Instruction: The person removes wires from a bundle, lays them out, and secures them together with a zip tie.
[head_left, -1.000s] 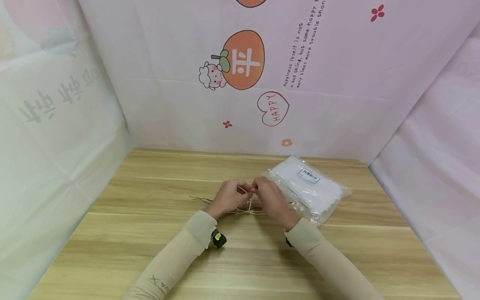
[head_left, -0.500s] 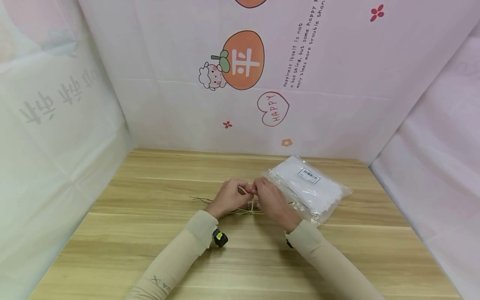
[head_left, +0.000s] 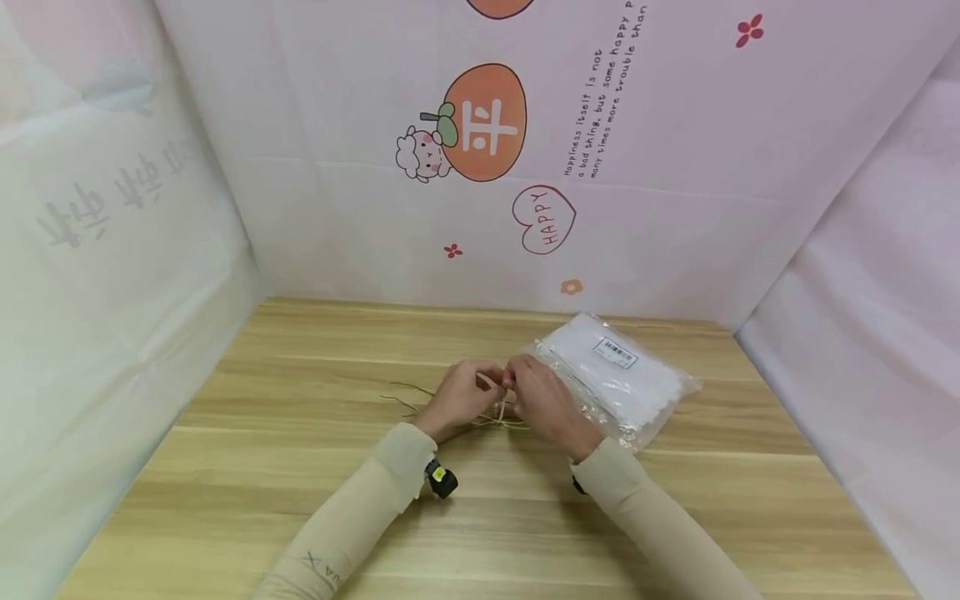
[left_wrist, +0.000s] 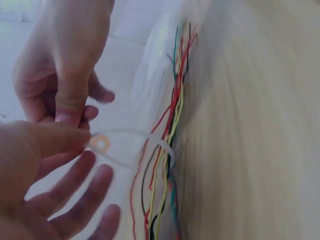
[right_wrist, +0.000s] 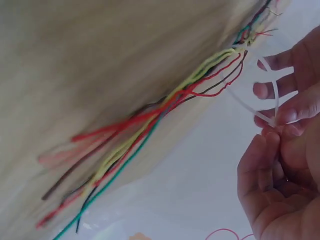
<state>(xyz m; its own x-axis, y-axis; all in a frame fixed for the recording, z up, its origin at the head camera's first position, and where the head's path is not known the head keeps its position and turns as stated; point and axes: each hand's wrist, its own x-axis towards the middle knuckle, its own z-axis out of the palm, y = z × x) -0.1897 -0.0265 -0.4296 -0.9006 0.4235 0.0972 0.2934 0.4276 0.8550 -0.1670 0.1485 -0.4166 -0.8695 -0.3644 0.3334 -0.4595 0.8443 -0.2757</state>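
Note:
A white zip tie [left_wrist: 150, 134] loops around a loose bundle of thin wires [left_wrist: 173, 112] in red, yellow, black and green. In the head view my left hand [head_left: 459, 395] and right hand [head_left: 546, 402] meet above the bundle, fingertips almost touching. Left thumb and index finger pinch the tie where its ends come together. My right thumb and fingers pinch at that same spot, partly covering the tie's ends. The loop is still wide, with a gap between the wires and my fingers, as the right wrist view shows. The wires lie low, close to the wooden table [head_left: 480, 525].
A clear plastic bag [head_left: 618, 375] with white contents and a barcode label lies just right of my right hand. Printed cloth [head_left: 360, 225] hangs behind the table, and pale cloth walls stand at both sides.
Both hands stay nearly in place, pinching the zip tie. The wire ends left of my left hand have shifted, and another end now shows farther back.

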